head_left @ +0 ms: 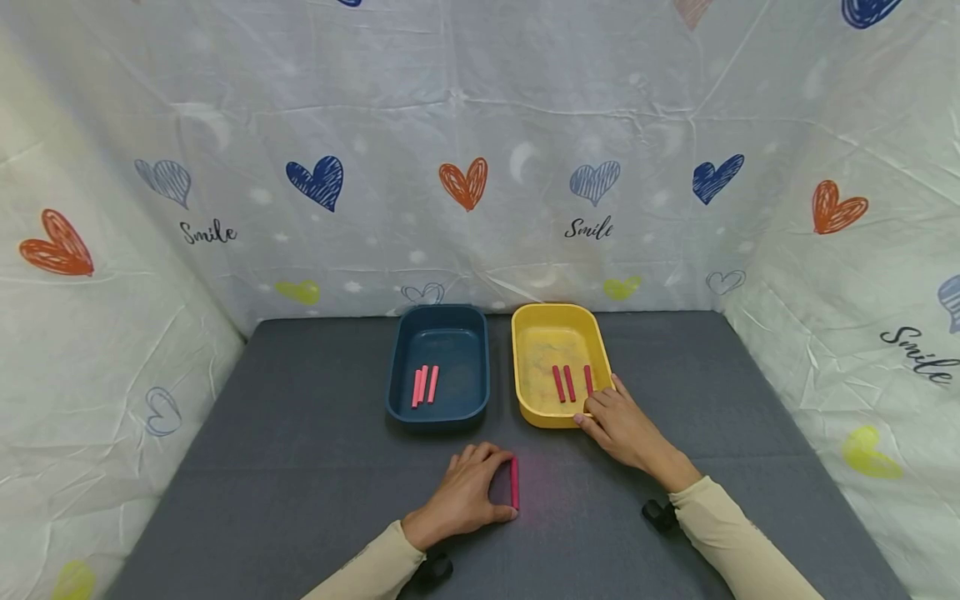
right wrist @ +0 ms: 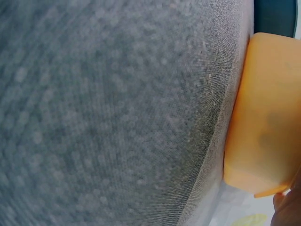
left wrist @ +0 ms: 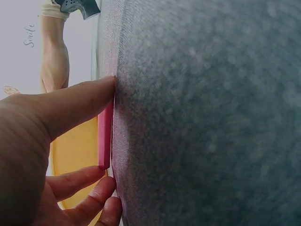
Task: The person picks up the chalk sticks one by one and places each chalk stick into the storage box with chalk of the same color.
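Observation:
My left hand (head_left: pixel 467 492) pinches a slim pink-red stick (head_left: pixel 514 483) end to end, between thumb and index finger, on the grey cloth. In the left wrist view the stick (left wrist: pixel 105 136) has a smooth, straight side between thumb and fingertip. At the near right corner of the yellow tray (head_left: pixel 543 415), my right hand (head_left: pixel 626 425) holds the rim, with the thumb at the front wall and fingers over the edge. Several dark red sticks (head_left: pixel 569 383) lie inside this tray; the rightmost one's lower end is hidden by the right fingers.
Left of the yellow tray stands a dark blue tray (head_left: pixel 438 423) with light pink sticks (head_left: pixel 423 386) in it. The grey table (head_left: pixel 300 483) is bordered at back and sides by a white curtain (head_left: pixel 390 108) with printed hearts. A black strap device sits under each wrist.

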The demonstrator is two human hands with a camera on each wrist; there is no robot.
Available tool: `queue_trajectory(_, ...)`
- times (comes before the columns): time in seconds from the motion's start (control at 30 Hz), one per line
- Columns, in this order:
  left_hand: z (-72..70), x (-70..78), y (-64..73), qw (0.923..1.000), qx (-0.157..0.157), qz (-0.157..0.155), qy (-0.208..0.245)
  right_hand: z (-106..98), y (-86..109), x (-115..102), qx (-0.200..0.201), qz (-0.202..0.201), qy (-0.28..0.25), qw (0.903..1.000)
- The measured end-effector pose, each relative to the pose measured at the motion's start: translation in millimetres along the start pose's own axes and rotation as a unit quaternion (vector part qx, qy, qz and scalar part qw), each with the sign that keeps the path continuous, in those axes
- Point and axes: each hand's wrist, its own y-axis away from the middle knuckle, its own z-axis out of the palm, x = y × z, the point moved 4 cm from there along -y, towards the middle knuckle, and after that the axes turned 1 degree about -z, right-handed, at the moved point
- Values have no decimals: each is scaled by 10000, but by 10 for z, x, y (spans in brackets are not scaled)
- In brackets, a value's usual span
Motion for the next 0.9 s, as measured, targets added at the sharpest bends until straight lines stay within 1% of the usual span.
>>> queue_trajectory(0.13,-10,-9,1,9999,41,-13,158,-1,1,2,-15,20,-44,10000)
queue_trajectory(0.3,-63,-7,9,9991,125,-24,397,-1,2,6,-36,50,-97,9999)
queue_trajectory(0.47,-171,37,12,9980,236,15,584,4,1,10,-58,31,-66,10000)
queue_trajectory(0.7,-314,84,-18,9961,348,-53,811,-1,-2,18,-34,-33,-53,10000)
queue_trajectory(0.9,-423,142,-43,9947,593,101,833,-6,2,20,-46,-38,-111,9999)
